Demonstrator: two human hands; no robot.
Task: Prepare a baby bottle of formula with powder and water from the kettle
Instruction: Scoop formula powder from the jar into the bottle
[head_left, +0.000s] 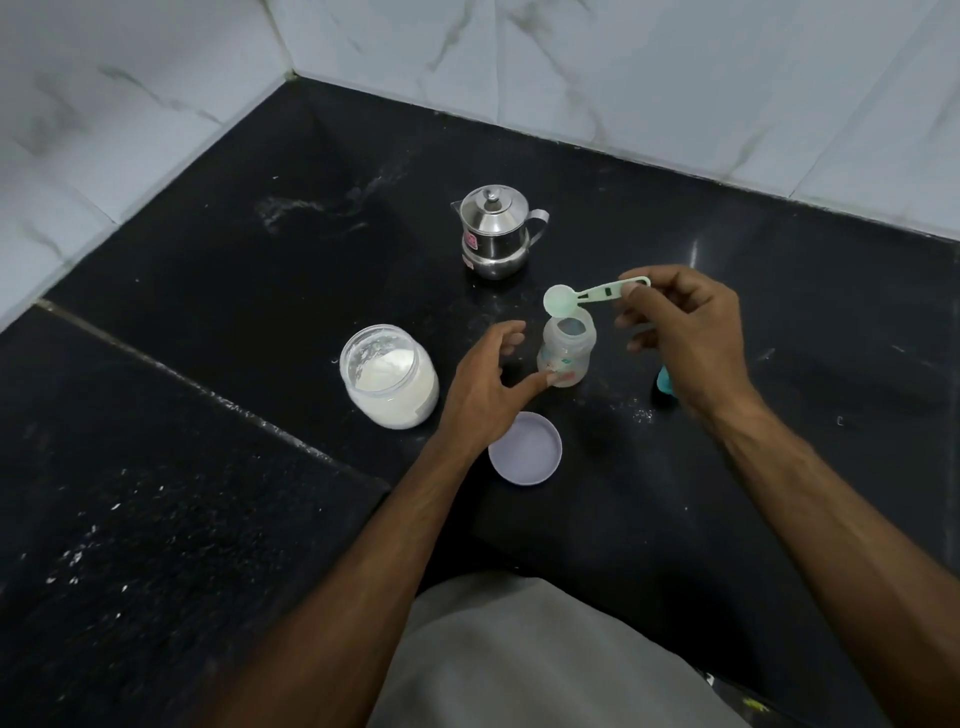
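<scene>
- Your right hand (680, 332) pinches the handle of the green scoop (587, 297), its bowl tipped over the open mouth of the baby bottle (567, 353).
- Your left hand (485, 387) is spread wide, thumb tip touching the bottle's base, gripping nothing.
- The bottle stands upright mid-counter; the steel kettle (493, 231) sits at its 11 o'clock, the open powder jar (388, 375) at 9, the lilac lid (525, 448) at 7.

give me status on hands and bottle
Right hand pinches scoop over open bottle. Left hand thumb touches bottle. Nothing in the way.
</scene>
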